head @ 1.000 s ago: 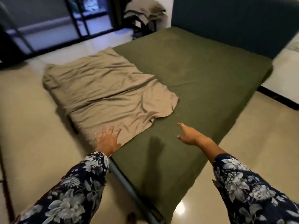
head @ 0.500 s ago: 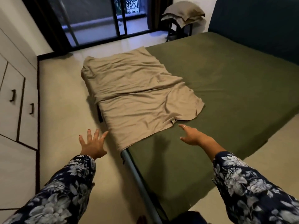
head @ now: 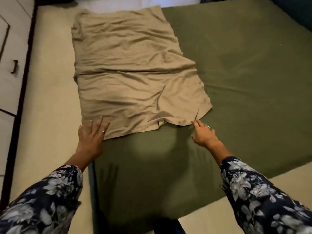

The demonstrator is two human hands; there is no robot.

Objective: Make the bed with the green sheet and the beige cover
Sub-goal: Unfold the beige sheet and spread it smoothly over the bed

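Progress looks to be about halfway, judging from how things lie: the green sheet (head: 236,81) is already spread over the mattress, reaching across the top and hanging down the near end and the right side toward the floor (head: 47,115), so that part seems done. What is left is the beige cover (head: 131,73). It lies folded into a long strip along the left side of the bed, running away from you, its left edge draped over the side of the mattress, and most of the sheet is bare to its right. Your left hand (head: 92,136) is open, fingers spread and straight, reaching over the near left corner of the cover; whether it presses down or hovers just above, you cannot tell. Your right hand (head: 203,134) is open too, fingers extended, with the fingertips right at the cover's near right corner, where the hem curls and splits slightly. Neither hand grips anything yet. The cover is thin and soft, with a faint sheen and many shallow creases plus one fold line across its middle; it should slide easily and wrinkle. The sheet is matte, heavier-looking and mostly smooth, with light pull lines near the foot.
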